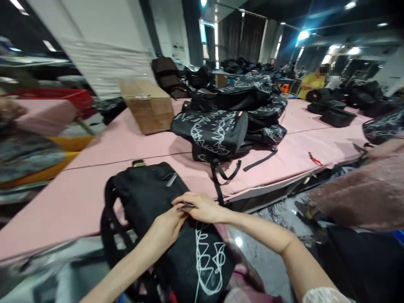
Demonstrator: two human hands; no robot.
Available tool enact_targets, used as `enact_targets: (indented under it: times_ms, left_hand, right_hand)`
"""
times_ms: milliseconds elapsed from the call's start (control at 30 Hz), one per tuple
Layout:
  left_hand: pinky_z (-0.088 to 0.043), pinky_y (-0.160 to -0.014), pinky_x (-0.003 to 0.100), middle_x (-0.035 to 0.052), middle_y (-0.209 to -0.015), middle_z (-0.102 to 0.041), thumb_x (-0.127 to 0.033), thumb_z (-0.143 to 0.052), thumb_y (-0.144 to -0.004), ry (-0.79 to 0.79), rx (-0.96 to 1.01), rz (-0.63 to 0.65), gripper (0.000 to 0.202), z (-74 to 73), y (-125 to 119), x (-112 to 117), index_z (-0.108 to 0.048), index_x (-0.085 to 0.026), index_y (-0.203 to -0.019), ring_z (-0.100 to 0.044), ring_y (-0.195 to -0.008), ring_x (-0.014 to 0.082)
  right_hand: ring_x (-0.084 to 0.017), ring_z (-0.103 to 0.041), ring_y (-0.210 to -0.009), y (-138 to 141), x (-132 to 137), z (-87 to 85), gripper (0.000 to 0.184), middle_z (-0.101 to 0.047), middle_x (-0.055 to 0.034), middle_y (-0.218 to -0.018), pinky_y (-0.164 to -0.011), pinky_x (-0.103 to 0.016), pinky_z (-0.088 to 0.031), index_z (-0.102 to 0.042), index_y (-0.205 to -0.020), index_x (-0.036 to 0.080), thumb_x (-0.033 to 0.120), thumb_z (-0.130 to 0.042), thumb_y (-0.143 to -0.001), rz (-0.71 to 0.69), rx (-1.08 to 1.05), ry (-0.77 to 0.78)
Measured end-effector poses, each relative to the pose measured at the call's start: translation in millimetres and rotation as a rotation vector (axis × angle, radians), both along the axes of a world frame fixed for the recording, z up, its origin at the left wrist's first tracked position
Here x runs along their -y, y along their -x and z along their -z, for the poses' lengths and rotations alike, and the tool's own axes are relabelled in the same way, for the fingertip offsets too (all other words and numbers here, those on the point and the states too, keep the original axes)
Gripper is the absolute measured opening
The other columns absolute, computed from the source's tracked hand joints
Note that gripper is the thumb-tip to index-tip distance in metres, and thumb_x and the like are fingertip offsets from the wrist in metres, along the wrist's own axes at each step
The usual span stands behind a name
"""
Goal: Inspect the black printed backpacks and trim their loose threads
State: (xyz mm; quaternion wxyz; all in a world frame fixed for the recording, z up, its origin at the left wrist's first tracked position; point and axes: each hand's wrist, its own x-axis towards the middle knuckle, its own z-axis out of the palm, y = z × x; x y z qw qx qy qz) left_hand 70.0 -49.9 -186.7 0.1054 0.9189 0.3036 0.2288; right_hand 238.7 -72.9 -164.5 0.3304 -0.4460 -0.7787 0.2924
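Note:
A black backpack with a white scribble print lies at the near edge of the pink table, partly hanging over toward me. My left hand grips the bag's fabric near its middle, fingers closed. Touching it, my right hand pinches a small dark part on the bag, possibly a zipper pull, though it is too small to be sure. The bag's shoulder straps loop out on its left side.
A pile of similar black printed backpacks sits mid-table, straps trailing over the edge. A cardboard box stands behind left, a red basket farther left. Small red snips lie right. A person in yellow works far back. Pink fuzzy material lies right.

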Motion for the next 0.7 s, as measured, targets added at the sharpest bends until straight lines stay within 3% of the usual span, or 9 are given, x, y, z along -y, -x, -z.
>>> enact_targets:
  times_ms: [100, 167, 233, 300, 400, 500, 700]
  left_hand:
    - [-0.051, -0.079, 0.03, 0.0082, -0.096, -0.066, -0.018, -0.03, -0.089, -0.083, -0.054, -0.074, 0.036, -5.5, 14, 7, -0.065, -0.018, -0.1, -0.062, -0.09, 0.0187]
    - [-0.048, -0.088, 0.036, 0.0114, -0.112, -0.062, -0.019, -0.038, -0.087, -0.126, -0.13, -0.159, 0.032, -15.9, 22, 6, -0.061, -0.017, -0.11, -0.056, -0.105, 0.0224]
    - [-0.038, -0.097, 0.047, 0.0119, -0.13, -0.051, -0.026, -0.053, -0.084, -0.157, -0.278, -0.218, 0.037, -25.8, 33, 1, -0.056, -0.02, -0.12, -0.038, -0.126, 0.0306]
    - [-0.032, -0.1, 0.05, 0.0098, -0.141, -0.04, -0.036, -0.061, -0.08, -0.15, -0.411, -0.212, 0.051, -32.3, 44, -4, -0.049, -0.024, -0.128, -0.022, -0.135, 0.0344]
    - [-0.031, -0.099, 0.048, 0.0084, -0.146, -0.034, -0.046, -0.065, -0.074, -0.108, -0.522, -0.257, 0.067, -36.4, 55, -3, -0.043, -0.024, -0.133, -0.019, -0.135, 0.0365]
    - [-0.031, -0.099, 0.047, 0.0075, -0.145, -0.035, -0.042, -0.07, -0.071, -0.085, -0.561, -0.352, 0.071, -33.5, 53, 7, -0.042, -0.023, -0.134, -0.024, -0.133, 0.0361]
    - [-0.027, -0.105, 0.043, 0.0062, -0.145, -0.035, -0.019, -0.072, -0.069, -0.103, -0.495, -0.472, 0.067, -12.1, 47, 11, -0.044, -0.019, -0.13, -0.023, -0.135, 0.0302]
  right_hand:
    - [-0.016, -0.056, -0.104, -7, 0, 2.8, 0.03, -0.06, -0.0071, -0.113, -0.087, -0.028, -0.042, -0.054, -0.118, 0.017, 0.019, -0.05, -0.088, -0.068, 0.163, -0.053]
    - [-0.019, -0.06, -0.092, -11, -8, -2.5, 0.024, -0.063, -0.008, -0.101, -0.077, -0.029, -0.043, -0.061, -0.105, 0.016, 0.029, -0.057, -0.085, -0.124, 0.358, -0.047]
    - [-0.018, -0.06, -0.078, -11, -20, -7.0, 0.024, -0.063, -0.0052, -0.086, -0.065, -0.025, -0.04, -0.064, -0.09, 0.015, 0.036, -0.067, -0.077, -0.283, 0.489, -0.017]
    - [-0.015, -0.057, -0.067, -6, -29, -7.8, 0.022, -0.061, -0.0015, -0.074, -0.057, -0.023, -0.035, -0.063, -0.082, 0.016, 0.034, -0.073, -0.071, -0.409, 0.513, 0.017]
    - [-0.012, -0.054, -0.062, 7, -25, -2.5, 0.01, -0.059, 0.0009, -0.07, -0.054, -0.022, -0.031, -0.061, -0.077, 0.016, 0.018, -0.069, -0.072, -0.49, 0.413, 0.006]
    - [-0.01, -0.051, -0.063, 20, -8, 6.6, 0.011, -0.057, 0.0013, -0.072, -0.054, -0.021, -0.031, -0.059, -0.076, 0.016, 0.005, -0.058, -0.072, -0.538, 0.222, -0.039]
    - [-0.008, -0.047, -0.059, 35, 7, 16.4, 0.006, -0.051, 0.0023, -0.068, -0.056, -0.02, -0.036, -0.054, -0.074, 0.016, 0.014, -0.053, -0.08, -0.602, -0.016, 0.058]
